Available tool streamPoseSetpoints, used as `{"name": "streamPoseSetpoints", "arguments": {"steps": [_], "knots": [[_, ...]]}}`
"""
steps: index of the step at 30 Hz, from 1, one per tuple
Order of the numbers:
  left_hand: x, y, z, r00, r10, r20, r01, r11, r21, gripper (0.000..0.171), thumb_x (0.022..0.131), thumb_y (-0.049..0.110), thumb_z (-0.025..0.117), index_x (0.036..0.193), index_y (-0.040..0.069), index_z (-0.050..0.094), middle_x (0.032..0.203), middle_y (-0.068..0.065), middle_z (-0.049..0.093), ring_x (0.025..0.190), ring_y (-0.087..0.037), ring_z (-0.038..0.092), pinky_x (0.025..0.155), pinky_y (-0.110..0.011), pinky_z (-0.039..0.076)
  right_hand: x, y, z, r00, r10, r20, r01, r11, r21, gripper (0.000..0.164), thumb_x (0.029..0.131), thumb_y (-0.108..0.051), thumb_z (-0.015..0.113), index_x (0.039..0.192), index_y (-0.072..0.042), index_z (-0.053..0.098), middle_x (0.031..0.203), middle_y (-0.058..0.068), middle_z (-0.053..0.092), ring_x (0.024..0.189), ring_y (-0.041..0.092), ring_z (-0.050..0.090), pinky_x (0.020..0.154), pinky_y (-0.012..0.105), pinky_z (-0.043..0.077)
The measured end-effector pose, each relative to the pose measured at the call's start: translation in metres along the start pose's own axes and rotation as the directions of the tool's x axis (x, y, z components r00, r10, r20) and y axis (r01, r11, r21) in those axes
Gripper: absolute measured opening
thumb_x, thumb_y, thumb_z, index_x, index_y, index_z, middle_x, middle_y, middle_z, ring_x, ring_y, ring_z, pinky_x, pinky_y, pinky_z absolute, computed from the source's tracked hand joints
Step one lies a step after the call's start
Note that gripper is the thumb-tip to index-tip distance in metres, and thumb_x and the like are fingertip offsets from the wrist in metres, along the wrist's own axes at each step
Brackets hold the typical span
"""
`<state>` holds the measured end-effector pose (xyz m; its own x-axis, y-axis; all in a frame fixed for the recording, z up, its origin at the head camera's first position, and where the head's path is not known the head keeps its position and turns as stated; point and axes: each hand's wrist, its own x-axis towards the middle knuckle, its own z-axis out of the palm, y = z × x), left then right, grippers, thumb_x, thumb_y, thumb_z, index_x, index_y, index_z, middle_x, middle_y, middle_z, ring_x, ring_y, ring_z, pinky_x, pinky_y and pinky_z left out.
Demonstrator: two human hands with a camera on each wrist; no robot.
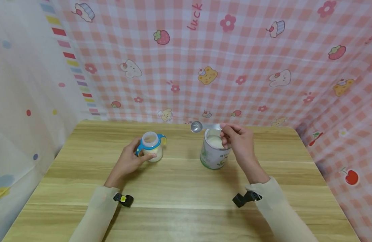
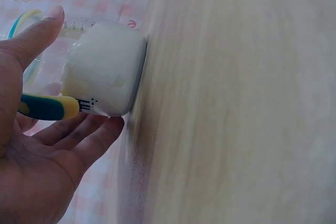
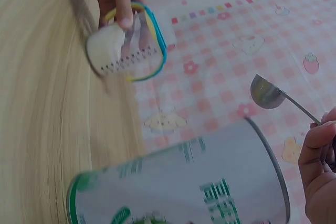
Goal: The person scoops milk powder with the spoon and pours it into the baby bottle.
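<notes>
My left hand [image 1: 129, 160] holds a baby bottle [image 1: 155, 155] that stands on the table, thumb on one side and fingers round the other. The bottle has no lid on, a blue collar and two blue-and-yellow handles; in the left wrist view pale powder or milk fills its lower part. My right hand [image 1: 241, 139] pinches the handle of a metal measuring spoon [image 1: 196, 127] above an open milk powder tin [image 1: 214, 156]. In the right wrist view the spoon's bowl [image 3: 266, 94] hangs clear of the tin's rim. Whitish powder [image 1: 215, 142] shows inside the tin.
The wooden table [image 1: 180, 195] runs back to a pink checked cloth [image 1: 186, 84] hung behind it. Pale cloth [image 1: 28, 84] hangs at the left and more checked cloth [image 1: 352, 141] at the right. Black camera mounts [image 1: 246, 198] sit at both wrists.
</notes>
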<state>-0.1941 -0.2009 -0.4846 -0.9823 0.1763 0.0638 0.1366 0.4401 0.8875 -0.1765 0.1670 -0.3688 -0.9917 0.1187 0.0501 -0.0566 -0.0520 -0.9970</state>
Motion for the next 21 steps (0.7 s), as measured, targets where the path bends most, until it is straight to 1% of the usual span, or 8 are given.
{"name": "streamPoseSetpoints", "arguments": {"steps": [2,5,8,11,16,19,21], "knots": [[0.0,0.0,0.0,1.0,-0.003,0.0,0.003,1.0,-0.005,0.073,0.086,0.034,0.085,0.145,0.013,0.05,0.142,-0.012,0.061,0.134,-0.033,0.054,0.118,-0.059,0.04,0.001,0.0,-0.007,1.0,-0.01,-0.004,0.011,1.0,0.01,0.018,0.1,-0.018,0.067,0.101,-0.001,0.074,0.071,-0.001,0.065,0.054,0.008,0.054,0.046,0.018,0.049],[-0.001,0.001,0.0,1.0,-0.007,0.001,0.007,1.0,-0.018,0.072,0.086,0.034,0.085,0.146,0.014,0.05,0.142,-0.012,0.061,0.135,-0.032,0.054,0.119,-0.059,0.039,0.002,0.001,-0.017,1.0,-0.027,-0.01,0.028,0.999,0.036,0.021,0.1,-0.017,0.067,0.102,0.003,0.073,0.07,0.0,0.064,0.053,0.008,0.054,0.045,0.019,0.047],[-0.001,0.001,0.001,1.0,-0.012,0.003,0.012,1.0,-0.026,0.072,0.085,0.034,0.085,0.146,0.015,0.05,0.142,-0.012,0.061,0.135,-0.032,0.054,0.119,-0.058,0.039,0.003,0.002,-0.026,0.999,-0.034,-0.022,0.035,0.999,0.034,0.026,0.1,-0.018,0.068,0.104,0.008,0.071,0.069,-0.001,0.064,0.052,0.007,0.053,0.043,0.018,0.045],[-0.001,0.002,0.001,1.0,-0.014,0.007,0.014,1.0,-0.025,0.073,0.085,0.035,0.085,0.146,0.016,0.05,0.142,-0.011,0.061,0.134,-0.031,0.054,0.118,-0.057,0.04,0.005,0.005,-0.034,0.998,-0.044,-0.041,0.044,0.999,0.002,0.032,0.1,-0.019,0.069,0.105,0.013,0.068,0.068,-0.001,0.063,0.051,0.007,0.053,0.042,0.018,0.045],[0.0,0.0,0.001,1.0,-0.011,0.009,0.011,1.0,-0.016,0.074,0.086,0.036,0.085,0.147,0.016,0.049,0.144,-0.011,0.06,0.136,-0.032,0.053,0.118,-0.058,0.04,0.008,0.011,-0.044,0.996,-0.031,-0.079,0.027,0.999,-0.047,0.029,0.1,-0.014,0.067,0.103,0.016,0.067,0.065,-0.002,0.063,0.049,0.007,0.053,0.041,0.019,0.045],[-0.001,0.0,0.0,1.0,-0.009,0.007,0.009,1.0,-0.012,0.074,0.086,0.035,0.085,0.147,0.015,0.049,0.144,-0.012,0.059,0.136,-0.032,0.052,0.118,-0.059,0.04,0.009,0.014,-0.046,0.995,-0.029,-0.09,0.019,0.993,-0.113,0.025,0.1,-0.01,0.064,0.101,0.015,0.068,0.064,-0.003,0.063,0.048,0.007,0.052,0.041,0.019,0.045],[-0.001,0.0,0.0,1.0,-0.009,0.006,0.009,1.0,-0.011,0.073,0.086,0.035,0.084,0.147,0.015,0.049,0.144,-0.012,0.059,0.136,-0.032,0.053,0.117,-0.059,0.041,0.01,0.017,-0.047,0.995,-0.036,-0.091,0.02,0.984,-0.175,0.024,0.1,-0.009,0.062,0.1,0.014,0.069,0.062,-0.004,0.062,0.048,0.006,0.051,0.041,0.02,0.044]]}}
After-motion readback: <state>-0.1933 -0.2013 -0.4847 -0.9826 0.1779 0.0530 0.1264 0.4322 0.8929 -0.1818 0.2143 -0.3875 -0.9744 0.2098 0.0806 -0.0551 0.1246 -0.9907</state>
